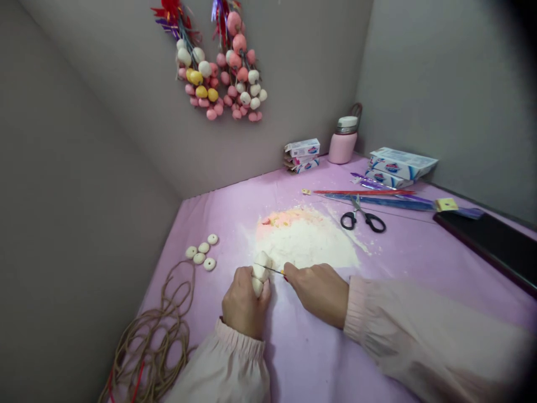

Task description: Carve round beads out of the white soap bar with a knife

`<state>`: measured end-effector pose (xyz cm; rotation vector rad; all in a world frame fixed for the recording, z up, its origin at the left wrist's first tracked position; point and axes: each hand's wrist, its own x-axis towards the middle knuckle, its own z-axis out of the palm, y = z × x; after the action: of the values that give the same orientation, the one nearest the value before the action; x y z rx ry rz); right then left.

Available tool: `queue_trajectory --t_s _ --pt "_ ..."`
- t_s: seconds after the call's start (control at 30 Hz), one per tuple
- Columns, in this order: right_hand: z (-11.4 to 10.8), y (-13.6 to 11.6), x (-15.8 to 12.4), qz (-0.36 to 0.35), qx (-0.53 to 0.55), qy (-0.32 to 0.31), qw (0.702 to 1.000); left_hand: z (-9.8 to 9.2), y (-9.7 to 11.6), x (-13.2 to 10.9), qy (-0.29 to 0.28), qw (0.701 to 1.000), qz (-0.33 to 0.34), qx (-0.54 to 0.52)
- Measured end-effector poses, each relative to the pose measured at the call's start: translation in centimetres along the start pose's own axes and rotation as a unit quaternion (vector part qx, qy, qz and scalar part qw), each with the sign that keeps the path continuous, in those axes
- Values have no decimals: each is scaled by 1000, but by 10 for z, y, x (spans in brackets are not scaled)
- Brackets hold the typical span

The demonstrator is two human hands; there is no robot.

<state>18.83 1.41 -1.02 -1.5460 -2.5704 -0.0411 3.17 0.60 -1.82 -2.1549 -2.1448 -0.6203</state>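
Observation:
My left hand (243,302) is closed around a white soap-like bar (260,270) held on the purple table (398,252). My right hand (319,292) grips a small knife (274,270) whose thin blade touches the bar. Just behind the bar lies a heap of white shavings (308,240) with a pink and yellow patch at its far edge. Several small white carved discs (202,253) lie to the left of my left hand.
Coiled brown cord (155,341) lies at the near left. Black scissors (363,218), coloured strips (377,196), soap boxes (398,165), more small boxes (302,155) and a pink bottle (343,143) sit farther back. A dark tablet (495,240) lies right. Bead bunches (222,67) hang on the wall.

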Motion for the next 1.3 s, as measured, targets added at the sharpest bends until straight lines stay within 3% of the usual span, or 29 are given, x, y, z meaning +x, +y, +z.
queue_trajectory --t_s 0.63,0.97,1.3 --pt "1 0 -5 -7 -13 -11 1000 -1 -4 1 -11 995 -73 -69" --pt "0 -1 -3 4 -7 20 1000 0 -2 1 -11 998 -43 -48" --pt "2 -2 4 -5 9 -14 1000 -2 -2 2 -29 998 -33 -37"
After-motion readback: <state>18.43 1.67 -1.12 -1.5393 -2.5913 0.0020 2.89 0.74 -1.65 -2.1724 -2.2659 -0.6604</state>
